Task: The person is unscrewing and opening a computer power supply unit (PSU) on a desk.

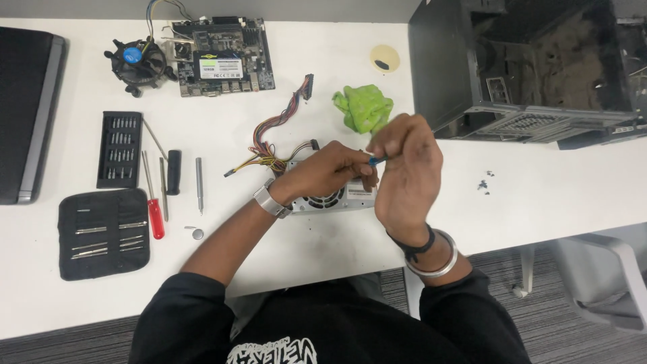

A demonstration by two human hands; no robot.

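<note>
Two bare hands meet over a small grey metal power supply box (pixel 337 197) that lies on the white table (pixel 539 195), near its front edge. The left hand (pixel 330 174), with a silver watch at the wrist, rests on top of the box, its fingers curled around the lower part of a thin blue-handled screwdriver (pixel 376 160). The right hand (pixel 406 172), wearing a black band and a silver bangle, is raised just above and beside it, fingers closed on the upper end of the same tool. A bundle of coloured wires (pixel 273 138) runs from the box's far side toward the back of the table and ends in a dark plug.

Just behind the hands sits a crumpled green cloth (pixel 364 106). An open black computer case (pixel 532 67) lies at the far right. At the back left are a green circuit board (pixel 226 57) and a round black cooling fan (pixel 138 64). Left of the box lie a black bit holder (pixel 120 149), a black tool pouch (pixel 102 232), a red-handled screwdriver (pixel 155 214) and several loose driver shafts. A few small dark screws (pixel 484 182) are scattered to the right.
</note>
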